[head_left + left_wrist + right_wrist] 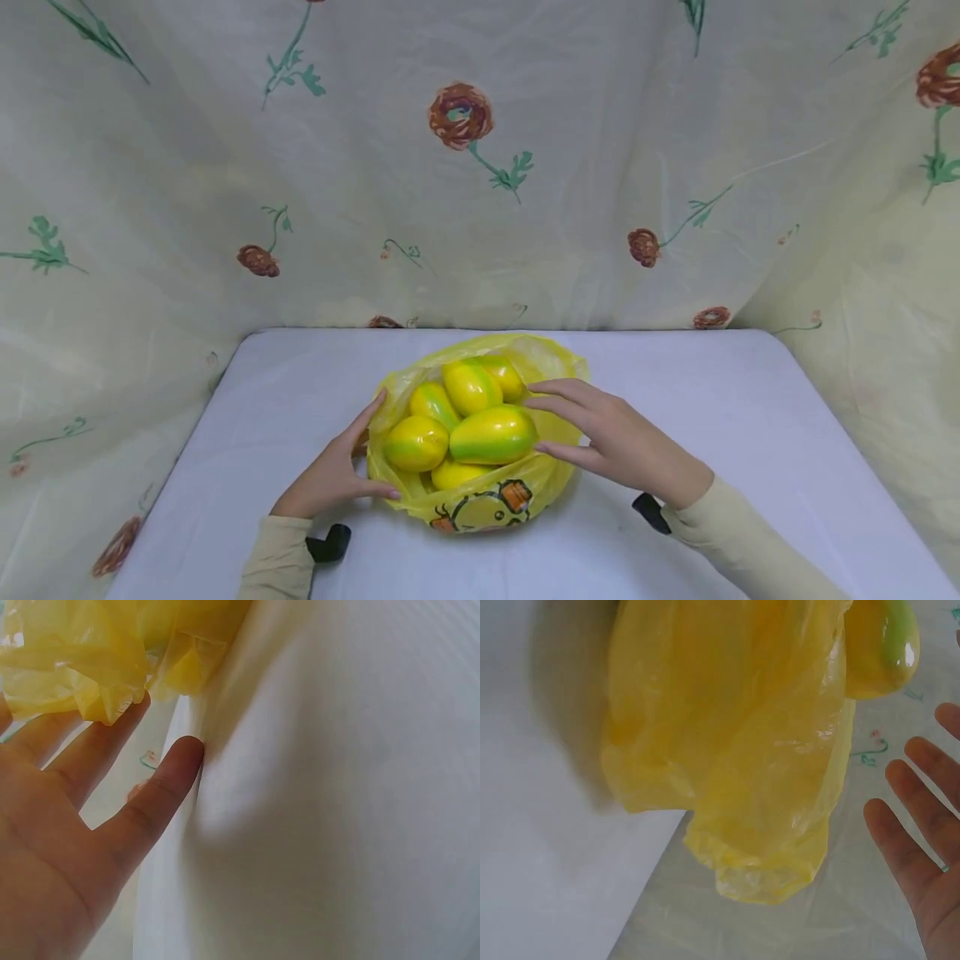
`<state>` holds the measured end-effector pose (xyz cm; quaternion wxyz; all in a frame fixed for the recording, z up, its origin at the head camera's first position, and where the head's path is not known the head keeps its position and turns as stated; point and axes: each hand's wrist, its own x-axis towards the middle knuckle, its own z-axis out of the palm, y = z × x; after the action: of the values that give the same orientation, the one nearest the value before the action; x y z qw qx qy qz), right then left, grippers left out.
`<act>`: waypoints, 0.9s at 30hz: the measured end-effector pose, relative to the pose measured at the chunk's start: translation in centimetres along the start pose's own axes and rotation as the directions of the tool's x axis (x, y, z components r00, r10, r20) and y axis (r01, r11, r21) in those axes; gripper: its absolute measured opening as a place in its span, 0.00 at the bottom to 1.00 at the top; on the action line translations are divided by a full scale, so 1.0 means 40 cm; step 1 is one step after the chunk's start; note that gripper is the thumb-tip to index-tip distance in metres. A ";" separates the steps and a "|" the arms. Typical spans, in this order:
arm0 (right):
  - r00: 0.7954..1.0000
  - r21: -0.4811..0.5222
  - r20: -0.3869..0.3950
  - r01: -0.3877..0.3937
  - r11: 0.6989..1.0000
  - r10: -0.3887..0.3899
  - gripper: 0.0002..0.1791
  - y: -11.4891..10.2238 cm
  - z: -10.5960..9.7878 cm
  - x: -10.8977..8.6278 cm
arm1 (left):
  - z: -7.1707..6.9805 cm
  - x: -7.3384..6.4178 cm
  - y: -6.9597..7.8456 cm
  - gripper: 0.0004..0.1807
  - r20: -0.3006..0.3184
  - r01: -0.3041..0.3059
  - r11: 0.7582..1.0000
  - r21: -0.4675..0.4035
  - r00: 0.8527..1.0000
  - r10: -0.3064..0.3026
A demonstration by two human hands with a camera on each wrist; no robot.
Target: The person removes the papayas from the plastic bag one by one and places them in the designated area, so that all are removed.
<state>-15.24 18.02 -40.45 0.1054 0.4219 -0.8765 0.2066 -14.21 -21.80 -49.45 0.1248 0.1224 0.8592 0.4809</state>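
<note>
A thin yellow plastic bag (566, 467) with a cartoon face on its front stands wide open on the table. Several glossy yellow-green mangoes (493, 435) are piled inside it. At the bag's left side, my left hand (341, 471) touches the rim with spread, fairly straight fingers; in the left wrist view the fingertips meet the crinkled plastic while the thumb (176, 765) stands apart from it. My right hand (618, 433) hovers over the bag's right side, fingers extended towards the nearest mango. The right wrist view shows that hand's palm and fingers holding nothing.
A white cloth covers the table (712, 417) under the bag. Behind it and along both sides hangs a pale curtain (555, 250) printed with red-brown flowers. Dark straps (328, 543) sit at both wrists, by the beige sleeves.
</note>
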 end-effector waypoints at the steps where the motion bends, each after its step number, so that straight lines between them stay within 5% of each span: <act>1: 1.000 0.010 0.014 -0.004 1.000 0.004 0.29 -0.001 -0.002 0.008 | 0.000 0.001 -0.001 0.74 0.000 -0.004 1.000 -0.001 1.000 0.004; 15: 0.971 0.061 0.223 0.080 0.995 -0.092 0.27 -0.025 -0.008 0.117 | -0.005 0.005 -0.013 0.74 0.007 -0.026 0.999 -0.035 1.000 0.027; 27: 0.931 0.052 0.346 0.100 0.994 -0.112 0.29 -0.029 0.002 0.160 | -0.005 -0.001 -0.013 0.74 0.009 -0.047 0.998 -0.050 0.999 0.048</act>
<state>-18.29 12.88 -37.92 -0.0476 0.5001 -0.8537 0.1371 -14.27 -22.23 -49.79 0.1207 0.1422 0.8432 0.5042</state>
